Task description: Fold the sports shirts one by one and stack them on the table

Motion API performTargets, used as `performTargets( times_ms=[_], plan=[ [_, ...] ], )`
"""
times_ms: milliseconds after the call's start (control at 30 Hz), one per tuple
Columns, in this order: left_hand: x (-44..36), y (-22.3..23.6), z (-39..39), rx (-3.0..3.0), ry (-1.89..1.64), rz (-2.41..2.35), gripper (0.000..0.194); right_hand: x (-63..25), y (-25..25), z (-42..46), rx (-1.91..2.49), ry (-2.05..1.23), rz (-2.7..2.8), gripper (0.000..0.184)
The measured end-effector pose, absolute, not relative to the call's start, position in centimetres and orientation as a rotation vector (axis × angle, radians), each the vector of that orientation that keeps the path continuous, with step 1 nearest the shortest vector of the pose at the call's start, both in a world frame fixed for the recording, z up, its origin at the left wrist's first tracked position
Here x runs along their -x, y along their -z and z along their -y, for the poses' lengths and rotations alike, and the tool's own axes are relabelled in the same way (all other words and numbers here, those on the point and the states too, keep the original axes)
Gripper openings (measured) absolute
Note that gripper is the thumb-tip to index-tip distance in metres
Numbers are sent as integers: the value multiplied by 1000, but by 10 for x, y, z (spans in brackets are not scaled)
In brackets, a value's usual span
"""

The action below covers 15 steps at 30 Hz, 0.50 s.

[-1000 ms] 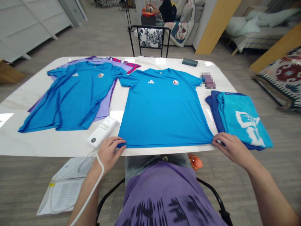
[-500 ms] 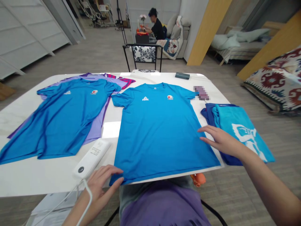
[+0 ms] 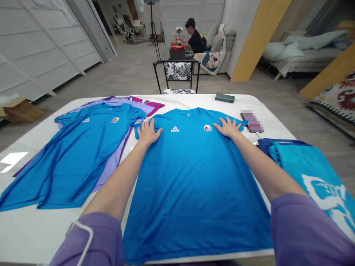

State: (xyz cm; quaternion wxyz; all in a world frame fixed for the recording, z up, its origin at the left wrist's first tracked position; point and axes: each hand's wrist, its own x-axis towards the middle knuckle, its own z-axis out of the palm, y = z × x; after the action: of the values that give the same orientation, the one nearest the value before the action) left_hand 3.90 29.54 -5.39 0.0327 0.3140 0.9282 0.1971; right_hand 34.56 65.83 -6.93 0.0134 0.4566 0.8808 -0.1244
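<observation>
On the left, a blue shirt [image 3: 83,147] lies over lilac and patterned garments, overlapping them, which seems to keep those shirts together beside the working area. In the middle, the spread T-shirt [image 3: 194,177] lies front up on the white table [image 3: 24,229], the left hand [image 3: 148,132] flat on one shoulder and the right hand [image 3: 227,127] on the other, fingers splayed and gripping nothing, apparently to smooth the fabric; farther right sit folded clothes [image 3: 307,159].

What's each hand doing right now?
Left hand: open, fingers spread on the middle blue shirt near its sleeve, gripping nothing.
Right hand: open, spread on the same shirt's other shoulder.
</observation>
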Motion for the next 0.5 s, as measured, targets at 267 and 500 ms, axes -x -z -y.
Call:
performTargets(
  times_ms=[267, 500],
  plan=[
    [-21, 81, -299, -717, -232, -3028, 126, -318, 65, -655, -1472, 215, -2701, 119],
    [-6, 77, -319, -1012, -386, -2808, 113, -288, 66, -672, -1238, 353, -2776, 107]
  ],
)
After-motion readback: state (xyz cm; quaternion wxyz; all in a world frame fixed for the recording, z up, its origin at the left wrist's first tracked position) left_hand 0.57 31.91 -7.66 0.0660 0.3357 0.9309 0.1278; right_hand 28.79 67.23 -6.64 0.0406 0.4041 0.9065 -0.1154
